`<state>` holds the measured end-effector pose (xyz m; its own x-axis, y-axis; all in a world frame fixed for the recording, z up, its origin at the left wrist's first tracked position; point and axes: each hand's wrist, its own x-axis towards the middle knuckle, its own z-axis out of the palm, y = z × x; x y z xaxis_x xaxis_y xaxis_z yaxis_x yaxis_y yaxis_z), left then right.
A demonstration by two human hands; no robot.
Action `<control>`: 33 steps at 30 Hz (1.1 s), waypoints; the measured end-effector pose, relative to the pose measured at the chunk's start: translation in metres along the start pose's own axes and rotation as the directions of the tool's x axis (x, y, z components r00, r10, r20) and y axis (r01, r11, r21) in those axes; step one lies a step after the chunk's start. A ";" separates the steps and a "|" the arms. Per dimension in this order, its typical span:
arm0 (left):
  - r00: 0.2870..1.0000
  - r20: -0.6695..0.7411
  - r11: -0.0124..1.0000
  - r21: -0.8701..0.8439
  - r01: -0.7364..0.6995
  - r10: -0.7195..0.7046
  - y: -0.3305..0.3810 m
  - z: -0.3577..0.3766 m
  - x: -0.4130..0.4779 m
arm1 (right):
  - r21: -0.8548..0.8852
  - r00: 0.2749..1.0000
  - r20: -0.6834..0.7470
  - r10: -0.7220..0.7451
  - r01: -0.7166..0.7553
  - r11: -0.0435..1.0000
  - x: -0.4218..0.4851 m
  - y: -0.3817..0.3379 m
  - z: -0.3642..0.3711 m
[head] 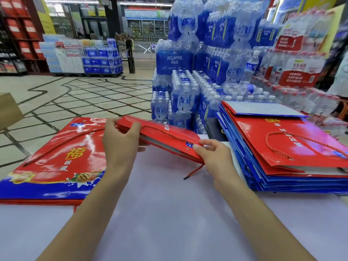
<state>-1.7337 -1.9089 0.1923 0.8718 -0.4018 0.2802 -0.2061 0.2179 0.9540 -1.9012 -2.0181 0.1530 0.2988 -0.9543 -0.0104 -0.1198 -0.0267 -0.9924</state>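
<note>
A flat red paper gift bag [165, 135] with a red rope handle is held above a pale table [165, 213]. My left hand [120, 144] grips its left end, thumb on top and fingers underneath. Its right end is pinched by my right hand [212, 157] near a small blue label. A loose end of red cord [194, 172] dangles below the bag toward the table. The bag tilts, its left end higher.
A flat red and blue gift bag [56, 162] lies on the table's left. A stack of flat red and blue bags [286, 151] sits on the right. Shrink-wrapped water bottle packs [197, 63] are piled behind the table. A cardboard box corner [7, 110] shows at left.
</note>
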 end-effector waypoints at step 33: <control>0.809 0.587 0.508 0.698 -0.505 -0.002 -0.050 0.012 -0.012 | -0.758 0.940 0.264 -0.216 0.340 0.557 -0.021 0.008 -0.004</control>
<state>-1.7390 -1.9261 0.1425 0.4451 -0.8481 0.2874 -0.8549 -0.3069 0.4183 -1.9118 -1.9998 0.1461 0.5563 -0.8129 0.1723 -0.6824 -0.5652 -0.4635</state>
